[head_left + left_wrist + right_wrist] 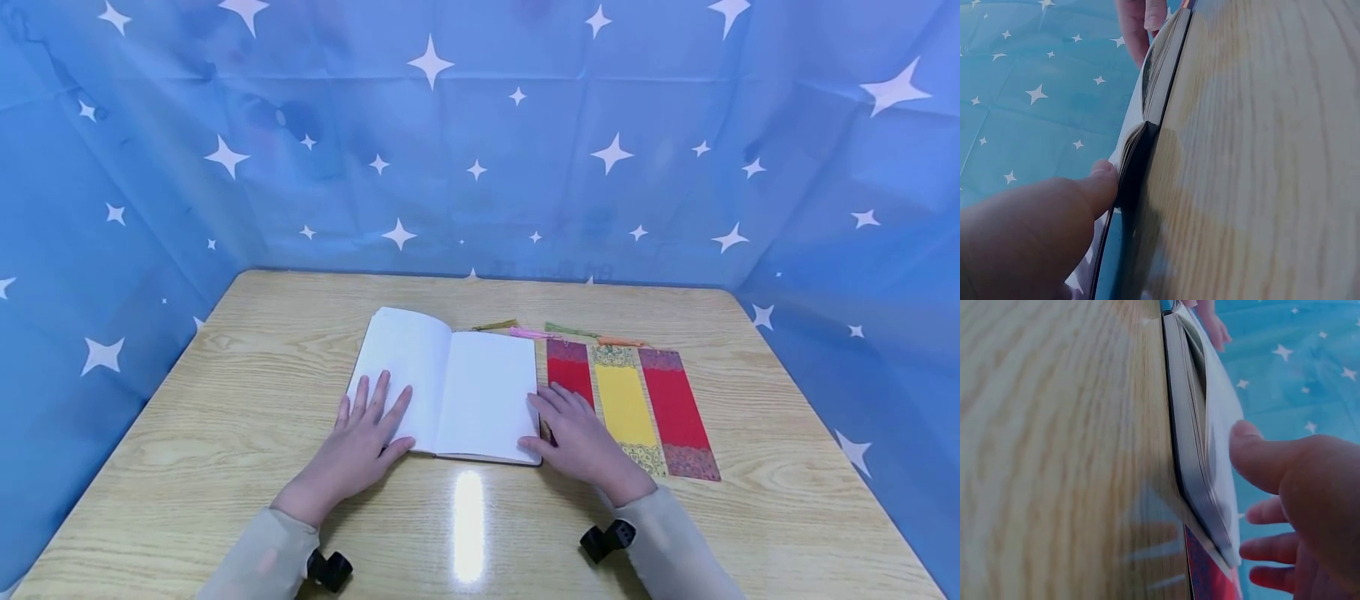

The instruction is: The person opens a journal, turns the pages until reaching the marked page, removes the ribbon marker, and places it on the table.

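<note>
Apart, L fingers (378, 398) on notebk (487, 387)

The left hand (356, 450) hides the near left corner of the open notebook (487, 392); the right hand (581, 437) covers much of the nearest red bookmark (568, 372). Behind the hands, both sleeves (258, 557) leave the head view at its bottom edge. Beyond the hands, marks (555, 269) on the blue backdrop (525, 200) are too faint to read.

The notebook pages (491, 392) are white; two bookmarks (678, 408) are red, the third bookmark (625, 404) yellow. The cloth (540, 192) is blue with white stars, the bench (247, 400) wood-grained.
</note>
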`<control>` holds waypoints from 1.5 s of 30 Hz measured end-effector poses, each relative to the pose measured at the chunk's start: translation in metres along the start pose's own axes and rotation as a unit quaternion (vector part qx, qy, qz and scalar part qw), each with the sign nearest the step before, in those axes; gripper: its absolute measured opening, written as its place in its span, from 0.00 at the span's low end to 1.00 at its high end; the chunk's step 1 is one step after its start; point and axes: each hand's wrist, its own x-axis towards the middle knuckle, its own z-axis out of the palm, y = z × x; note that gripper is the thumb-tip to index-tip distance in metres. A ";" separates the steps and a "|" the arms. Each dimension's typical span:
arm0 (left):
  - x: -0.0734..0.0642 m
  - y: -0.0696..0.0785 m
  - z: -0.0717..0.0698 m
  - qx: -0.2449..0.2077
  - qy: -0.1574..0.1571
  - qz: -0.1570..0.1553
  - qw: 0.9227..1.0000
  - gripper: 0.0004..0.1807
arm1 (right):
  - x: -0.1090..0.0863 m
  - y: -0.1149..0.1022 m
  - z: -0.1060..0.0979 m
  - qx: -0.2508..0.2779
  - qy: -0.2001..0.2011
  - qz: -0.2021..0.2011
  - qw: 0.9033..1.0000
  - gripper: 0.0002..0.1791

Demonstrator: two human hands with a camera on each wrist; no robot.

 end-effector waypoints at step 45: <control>0.003 0.003 -0.006 -0.041 -0.084 -0.038 0.995 0.35 | 0.003 0.000 0.001 0.003 -0.021 0.005 1.000 0.42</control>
